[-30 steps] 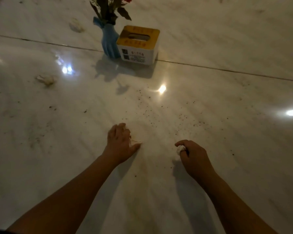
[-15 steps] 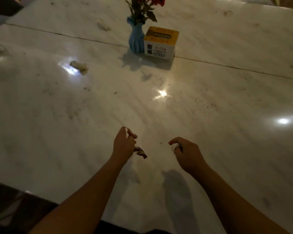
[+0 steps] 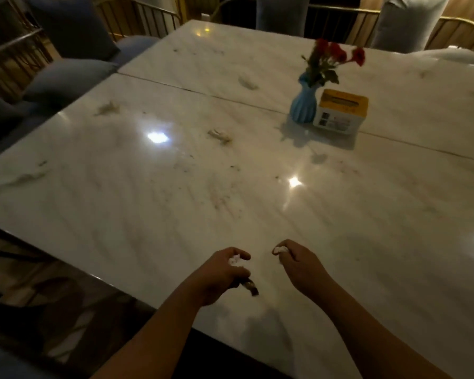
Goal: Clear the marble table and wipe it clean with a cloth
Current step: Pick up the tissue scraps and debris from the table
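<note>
Both hands are over the worktop (image 3: 367, 242) now, by the near edge, close together but apart. My left hand (image 3: 225, 272) is curled tight, pinching a white scrap of tissue (image 3: 234, 260) between thumb and fingers, and a dark wrapper (image 3: 251, 288) pokes out from under the lower fingers, pointing at the near edge. My right hand (image 3: 298, 262) is curled as well, its fingertips nipping a small white wad (image 3: 281, 250). Whether either hand touches the marble I cannot tell; their shadows lie between them and the near edge.

Plenty of litter is out there on the marble. A crumpled tissue (image 3: 219, 135) sits about the middle, near a bright glare of lamp light (image 3: 157, 137). A flattened tissue (image 3: 19, 180) lies by the near left corner, and a smudgy tissue (image 3: 107, 108) lies further up, close to the left edge. Beyond the seam (image 3: 230, 99) that crosses the worktop from left to right, a far tissue (image 3: 248, 82) rests on the back slab. Dark specks and streaks are scattered around the middle.

Right of centre, at the seam, a ribbed blue vase (image 3: 303, 108) stands upright with red flowers (image 3: 337, 54), and a tissue box (image 3: 340, 112) with a yellow top sits just beside it on the right.

Rail-backed chairs (image 3: 137, 15) with blue cushions (image 3: 71, 72) line the left edge, and more seats stand along the far edge
</note>
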